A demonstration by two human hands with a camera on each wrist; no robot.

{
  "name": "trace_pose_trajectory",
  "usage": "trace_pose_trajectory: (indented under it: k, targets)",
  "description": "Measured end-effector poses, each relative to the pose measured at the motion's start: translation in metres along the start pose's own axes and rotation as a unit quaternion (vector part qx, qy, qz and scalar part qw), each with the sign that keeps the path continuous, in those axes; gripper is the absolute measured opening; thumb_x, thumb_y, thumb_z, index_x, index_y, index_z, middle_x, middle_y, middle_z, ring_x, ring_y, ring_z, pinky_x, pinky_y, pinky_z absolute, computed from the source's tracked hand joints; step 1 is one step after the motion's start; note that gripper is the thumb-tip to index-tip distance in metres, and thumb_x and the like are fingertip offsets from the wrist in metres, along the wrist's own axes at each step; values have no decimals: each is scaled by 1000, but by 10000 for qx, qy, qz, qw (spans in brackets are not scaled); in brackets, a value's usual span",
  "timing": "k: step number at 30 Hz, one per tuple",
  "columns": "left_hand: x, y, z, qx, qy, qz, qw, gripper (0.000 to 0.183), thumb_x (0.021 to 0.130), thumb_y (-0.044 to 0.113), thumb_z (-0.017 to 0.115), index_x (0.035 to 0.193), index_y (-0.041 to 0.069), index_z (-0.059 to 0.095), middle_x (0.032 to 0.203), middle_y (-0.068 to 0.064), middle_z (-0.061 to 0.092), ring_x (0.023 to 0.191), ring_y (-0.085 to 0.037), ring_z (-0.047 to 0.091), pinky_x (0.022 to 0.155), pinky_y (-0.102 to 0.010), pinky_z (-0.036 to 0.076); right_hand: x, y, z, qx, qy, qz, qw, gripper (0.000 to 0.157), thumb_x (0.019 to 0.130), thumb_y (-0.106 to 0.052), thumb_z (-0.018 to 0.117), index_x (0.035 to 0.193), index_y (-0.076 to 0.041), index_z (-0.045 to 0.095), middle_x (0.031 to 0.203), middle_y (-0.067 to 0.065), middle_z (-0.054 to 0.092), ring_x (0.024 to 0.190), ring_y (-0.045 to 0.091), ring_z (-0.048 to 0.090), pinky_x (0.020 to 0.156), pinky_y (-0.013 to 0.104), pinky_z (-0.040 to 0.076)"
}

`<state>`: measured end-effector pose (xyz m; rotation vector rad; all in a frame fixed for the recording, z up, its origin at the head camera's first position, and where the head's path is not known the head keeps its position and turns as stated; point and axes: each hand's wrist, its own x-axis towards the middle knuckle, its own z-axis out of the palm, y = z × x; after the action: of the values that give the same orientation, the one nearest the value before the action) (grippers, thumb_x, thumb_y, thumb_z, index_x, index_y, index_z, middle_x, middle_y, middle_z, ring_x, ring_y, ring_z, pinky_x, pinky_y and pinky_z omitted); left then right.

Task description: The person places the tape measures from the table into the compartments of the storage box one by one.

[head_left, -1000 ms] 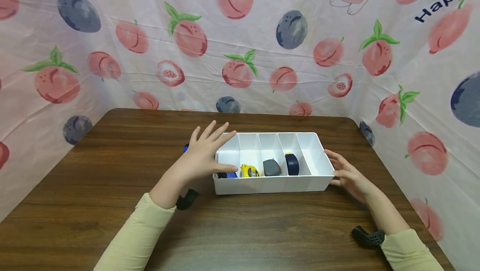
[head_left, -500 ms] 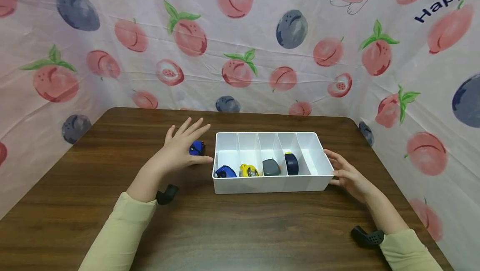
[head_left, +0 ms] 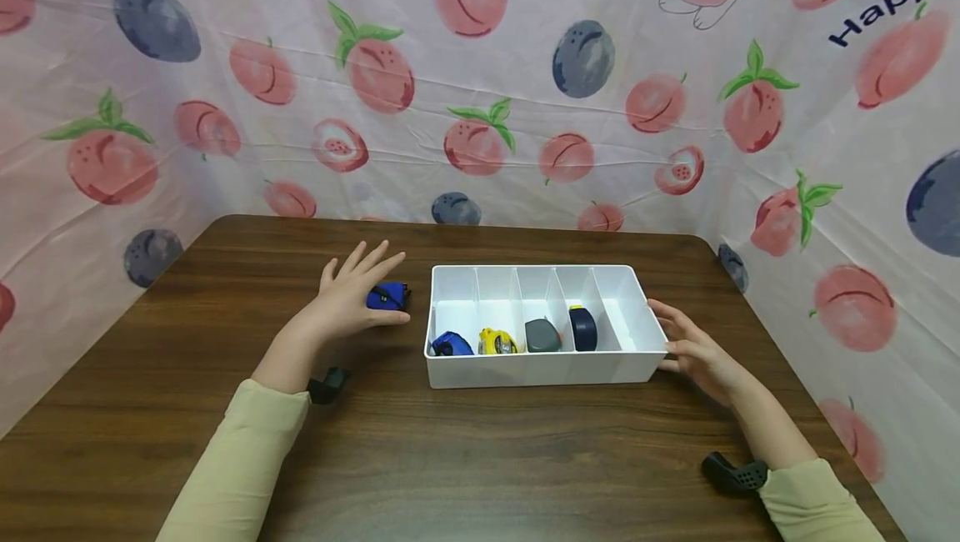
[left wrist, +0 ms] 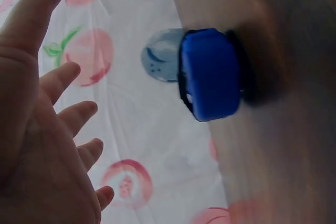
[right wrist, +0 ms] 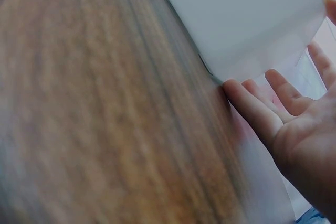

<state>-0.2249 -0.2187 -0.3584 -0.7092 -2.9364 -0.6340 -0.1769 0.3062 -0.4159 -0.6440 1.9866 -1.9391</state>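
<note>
My left hand (head_left: 341, 304) hovers over the table with spread, straight fingers, holding nothing. Just beyond its thumb lies a blue tape measure (head_left: 388, 296) with black trim; the left wrist view shows this tape measure (left wrist: 211, 74) apart from the fingers. My right hand (head_left: 701, 358) rests its fingers against the right end of a white divided box (head_left: 547, 368); fingertips touch the box wall (right wrist: 252, 19) in the right wrist view. Inside, from the left, sit a blue tape measure (head_left: 452, 343), a yellow tape measure (head_left: 498, 342), a grey rounded one (head_left: 542, 335) and a navy one (head_left: 583, 328), each in its own compartment.
The brown wooden table (head_left: 480, 459) extends around the box on all sides. A fruit-patterned white curtain (head_left: 525, 125) hangs behind it and along both sides. Black camera mounts are on both wrists.
My left hand has moved left, away from the box, uncovering the blue tape measure in its first compartment and the one on the table. The right hand and box have stayed put.
</note>
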Motion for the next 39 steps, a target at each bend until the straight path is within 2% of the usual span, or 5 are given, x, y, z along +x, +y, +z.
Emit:
trace_pose_trajectory:
  k: [3, 11, 19, 29, 39]
  targets:
    - [1, -7, 3, -109, -33, -36, 9999, 93, 80, 50, 73, 153, 16, 27, 159, -11, 9, 143, -36, -4, 103, -66, -6, 0, 0, 0, 33, -18, -9, 10000, 59, 97, -3, 36, 152, -16, 21, 146, 17, 20, 120, 12, 49, 91, 35, 47]
    - [4, -20, 10, -441, -94, -151, 9989, 90, 81, 40, 76, 152, 16, 27, 159, -13, 9, 143, -36, -3, 103, -67, -6, 0, 1, -1, -71, -27, -5, 10000, 60, 96, -3, 35, 152, -16, 20, 149, 32, 5, 123, 15, 46, 91, 35, 47]
    - [9, -30, 15, -878, -137, -134, 9960, 88, 82, 35, 77, 151, 11, 28, 158, -16, 12, 143, -38, -1, 101, -69, -1, 0, 0, -1, -71, 90, 58, 9999, 60, 95, -6, 39, 152, -16, 21, 148, 25, 13, 121, 14, 48, 90, 34, 48]
    - [13, -46, 22, -1128, -183, -38, 9934, 89, 81, 40, 76, 150, 9, 30, 155, -20, 21, 141, -43, 7, 100, -71, 3, 0, 2, -2, -78, 60, 61, 9999, 61, 95, -6, 38, 152, -16, 21, 149, 30, 5, 123, 16, 46, 90, 35, 47]
    - [15, -53, 24, -2007, -425, -245, 9784, 86, 81, 32, 77, 150, 10, 31, 155, -19, 19, 140, -42, 13, 105, -65, 13, 0, 2, -1, -130, 54, 40, 9999, 61, 95, -7, 39, 152, -17, 21, 149, 31, 6, 123, 16, 46, 90, 35, 47]
